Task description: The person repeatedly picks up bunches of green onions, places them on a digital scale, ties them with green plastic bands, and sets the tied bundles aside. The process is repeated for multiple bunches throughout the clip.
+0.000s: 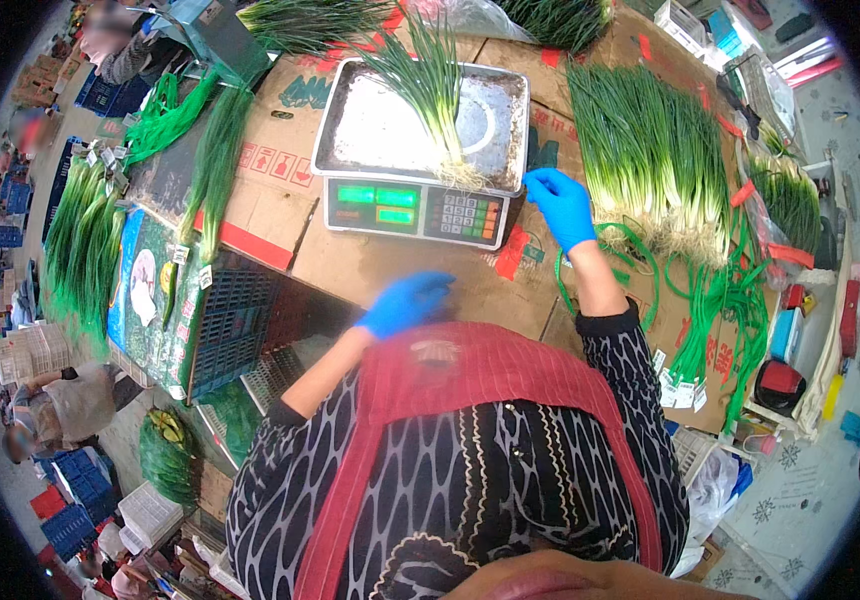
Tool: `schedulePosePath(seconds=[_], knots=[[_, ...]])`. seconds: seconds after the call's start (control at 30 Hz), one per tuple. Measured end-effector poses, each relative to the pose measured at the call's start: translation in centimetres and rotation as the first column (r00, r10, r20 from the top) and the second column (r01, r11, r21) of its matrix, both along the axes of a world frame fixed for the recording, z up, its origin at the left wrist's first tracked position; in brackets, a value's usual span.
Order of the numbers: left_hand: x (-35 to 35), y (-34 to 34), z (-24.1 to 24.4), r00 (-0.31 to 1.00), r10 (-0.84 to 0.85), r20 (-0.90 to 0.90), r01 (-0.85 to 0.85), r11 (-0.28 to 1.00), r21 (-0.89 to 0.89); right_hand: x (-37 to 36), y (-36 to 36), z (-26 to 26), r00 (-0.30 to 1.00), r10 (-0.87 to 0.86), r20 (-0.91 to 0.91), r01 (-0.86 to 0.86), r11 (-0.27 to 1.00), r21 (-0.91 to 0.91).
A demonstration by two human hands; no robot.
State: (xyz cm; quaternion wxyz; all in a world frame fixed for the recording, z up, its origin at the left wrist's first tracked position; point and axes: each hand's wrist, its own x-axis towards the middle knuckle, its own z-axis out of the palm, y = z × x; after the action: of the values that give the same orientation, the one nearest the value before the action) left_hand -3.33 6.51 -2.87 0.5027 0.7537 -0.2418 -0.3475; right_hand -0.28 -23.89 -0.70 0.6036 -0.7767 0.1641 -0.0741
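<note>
My left hand (406, 304), in a blue glove and blurred, hovers in front of the apron with its fingers extended and nothing seen in them. My right hand (561, 206), gloved alike, is by the right front corner of a digital scale (334, 208), fingertips bent together; whether they pinch anything is too small to tell. On the scale's metal tray (377, 127) lies a bunch of green onions (437, 105), roots towards me. Right of the scale, a wide row of green onions (647, 150) rests on the cardboard. Beside my right forearm lies a green strap (644, 255).
Green straps with white tags (711, 300) lie at the right of the cardboard-covered table (370, 259). Tagged onion bunches (85, 232) hang at the left, past two narrow bunches (216, 165). More greens (310, 22) lie along the far edge. A blue crate (239, 319) supports the left side.
</note>
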Motion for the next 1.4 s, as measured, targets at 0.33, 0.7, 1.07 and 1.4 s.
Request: schedulePosePath(seconds=[0.33, 0.7, 1.07, 1.4], knots=[[0.9, 0.8, -1.3, 0.988, 0.148, -0.053, -0.151, 0.986, -0.070, 8.6, 5.4, -0.8, 0.964, 0.152, -0.216, -0.241, 0.840, -0.486], [5.4, -1.8, 2.7, 0.963, 0.257, -0.085, -0.271, 0.927, -0.260, 8.8, 5.2, -0.8, 0.944, 0.185, -0.273, -0.290, 0.861, -0.418], [8.0, -2.5, 3.5, 0.939, 0.335, -0.076, -0.344, 0.909, -0.236, 8.8, 4.5, -1.3, 0.973, 0.061, -0.222, -0.123, 0.953, -0.277], [16.2, -5.8, 3.5, 0.857, 0.442, -0.265, -0.478, 0.874, -0.088, 10.0, 7.2, -0.1, 0.877, 0.361, -0.316, -0.454, 0.837, -0.305]])
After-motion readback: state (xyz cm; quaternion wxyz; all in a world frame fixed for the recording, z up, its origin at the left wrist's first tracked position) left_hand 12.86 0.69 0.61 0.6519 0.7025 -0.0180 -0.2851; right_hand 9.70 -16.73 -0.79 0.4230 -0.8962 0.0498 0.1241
